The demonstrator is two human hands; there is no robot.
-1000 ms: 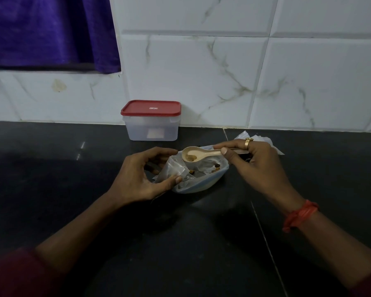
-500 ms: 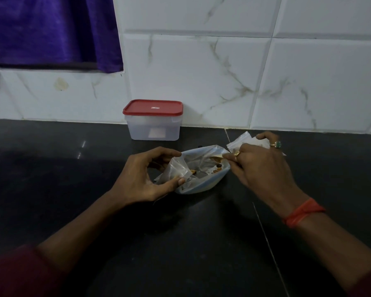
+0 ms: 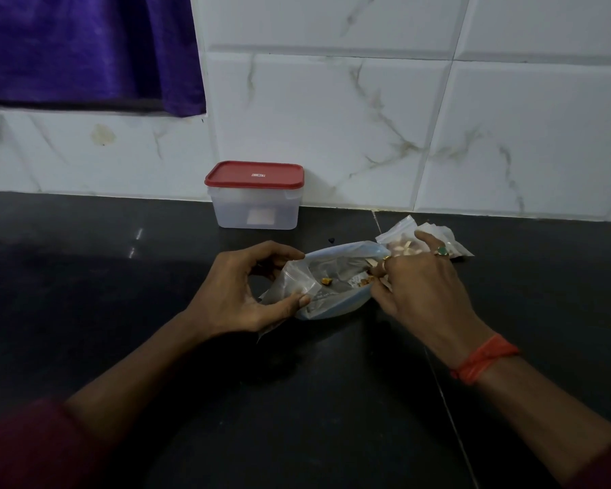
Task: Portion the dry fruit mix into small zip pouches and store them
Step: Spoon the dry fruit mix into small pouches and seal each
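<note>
Left hand: the fingers are curled and, with the thumb, pinch a small clear plastic zip pouch. The pouch is held up off the surface with its mouth turned towards the right. I cannot tell what, if anything, is inside it.

Right hand: the fingers are bent tightly at the right end of a large clear plastic bag with a blue edge. A pale sliver shows among them. Whether they grip it, or the bag, cannot be told. The hand wears two rings and there is an orange thread band at the wrist.

The large bag lies on the black polished table between the two hands, with its mouth open. A few pieces of the dry fruit mix are visible inside it.

Just behind the right hand are small clear filled pouches, lying on the table and holding pale pieces.

Further back, against the wall, stands a translucent rectangular plastic container with a red lid. The lid is on.

The white marble-patterned wall tiles rise behind the table. A purple cloth hangs at upper left.
</note>
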